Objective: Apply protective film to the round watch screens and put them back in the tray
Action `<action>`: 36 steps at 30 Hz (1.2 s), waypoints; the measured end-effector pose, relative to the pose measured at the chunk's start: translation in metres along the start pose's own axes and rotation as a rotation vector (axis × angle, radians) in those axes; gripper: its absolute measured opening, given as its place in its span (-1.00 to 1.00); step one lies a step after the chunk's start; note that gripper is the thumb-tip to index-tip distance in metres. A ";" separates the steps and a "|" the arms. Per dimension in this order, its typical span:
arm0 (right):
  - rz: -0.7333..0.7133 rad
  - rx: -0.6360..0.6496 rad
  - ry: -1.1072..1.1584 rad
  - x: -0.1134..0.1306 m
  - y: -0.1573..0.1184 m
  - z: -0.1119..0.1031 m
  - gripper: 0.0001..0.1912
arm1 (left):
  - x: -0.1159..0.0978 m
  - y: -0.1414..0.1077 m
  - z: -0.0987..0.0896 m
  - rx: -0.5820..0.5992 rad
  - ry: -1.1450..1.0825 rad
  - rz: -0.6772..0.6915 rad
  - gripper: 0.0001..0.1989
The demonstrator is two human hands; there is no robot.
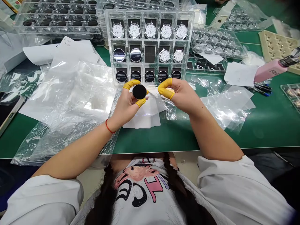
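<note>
Between thumb and fingers, my left hand (pixel 128 104) holds a round black disc (pixel 139 92) by its edge. Yellow finger covers are on both hands. My right hand (pixel 184 95) is to the right of the disc, its covered thumb and index finger pressed together; a thin clear film (pixel 153 91) seems to lie between the hands, and what the fingertips pinch is too small to make out. Behind them a clear compartment tray (pixel 150 42) leans upright, with round watch-like pieces in most compartments. One middle-row compartment (pixel 150 54) shows only a dark square.
Clear plastic bags (pixel 77 93) and white papers cover the left side. Stacked trays (pixel 58 28) stand at the back left. On the right are loose films (pixel 227 106), a pink bottle (pixel 269 71), pens, a beige tray (pixel 278 47) and more clear trays (pixel 215 42).
</note>
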State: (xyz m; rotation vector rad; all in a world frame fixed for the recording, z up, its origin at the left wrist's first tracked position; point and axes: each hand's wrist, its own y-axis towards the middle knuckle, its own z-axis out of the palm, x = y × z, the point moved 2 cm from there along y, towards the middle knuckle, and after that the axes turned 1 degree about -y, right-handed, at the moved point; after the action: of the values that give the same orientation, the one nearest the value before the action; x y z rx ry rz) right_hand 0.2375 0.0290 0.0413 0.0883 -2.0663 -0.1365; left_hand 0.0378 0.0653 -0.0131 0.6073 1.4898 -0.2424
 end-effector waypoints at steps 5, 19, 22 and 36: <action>-0.075 -0.002 0.102 0.011 -0.007 0.008 -0.68 | -0.004 -0.002 0.005 0.133 -0.049 -0.128 -0.42; 0.045 0.037 0.103 0.009 -0.012 0.023 -0.79 | -0.009 -0.006 0.012 0.232 -0.118 -0.157 -0.41; 0.018 0.021 0.096 0.010 -0.012 0.024 -0.78 | -0.010 -0.006 0.012 0.220 -0.128 -0.147 -0.42; -0.039 0.004 0.017 0.011 -0.013 0.024 -0.68 | -0.010 -0.007 0.013 0.221 -0.113 -0.129 -0.41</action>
State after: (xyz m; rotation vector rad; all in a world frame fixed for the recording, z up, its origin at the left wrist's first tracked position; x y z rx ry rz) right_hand 0.2111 0.0163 0.0381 0.1321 -2.0486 -0.1556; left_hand 0.0442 0.0507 -0.0051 0.6633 1.4040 -0.5387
